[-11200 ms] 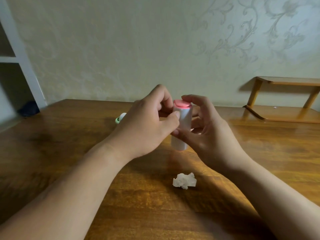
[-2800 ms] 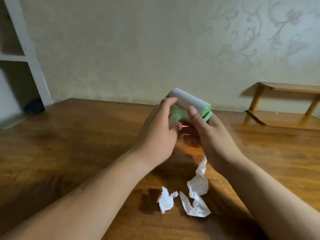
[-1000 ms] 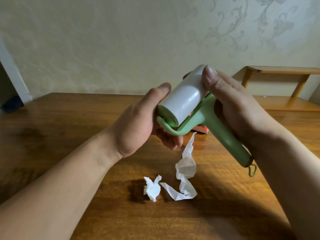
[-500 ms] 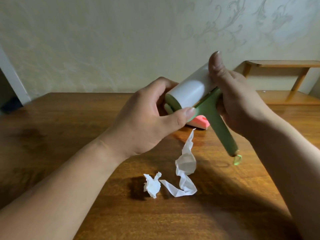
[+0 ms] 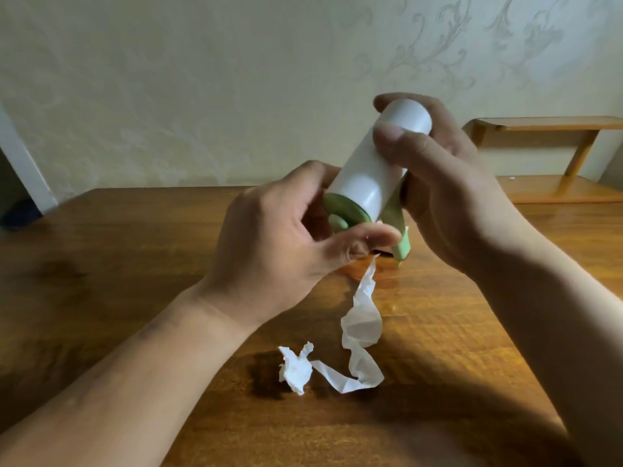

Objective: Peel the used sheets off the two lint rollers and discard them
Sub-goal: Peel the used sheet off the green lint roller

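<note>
Presently both hands grip the green lint roller (image 5: 374, 170): right hand (image 5: 441, 193) around its clean white roll, left hand (image 5: 279, 251) pinching its lower end.

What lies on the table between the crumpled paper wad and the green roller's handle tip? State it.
In the head view, a long twisted peeled sheet runs from beside the crumpled wad up toward the handle tip of the green roller.

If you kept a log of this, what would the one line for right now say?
step: peeling green lint roller | left hand: at roller's lower end | right hand: gripping upper end | table: crumpled sheet, long peeled strip
</note>
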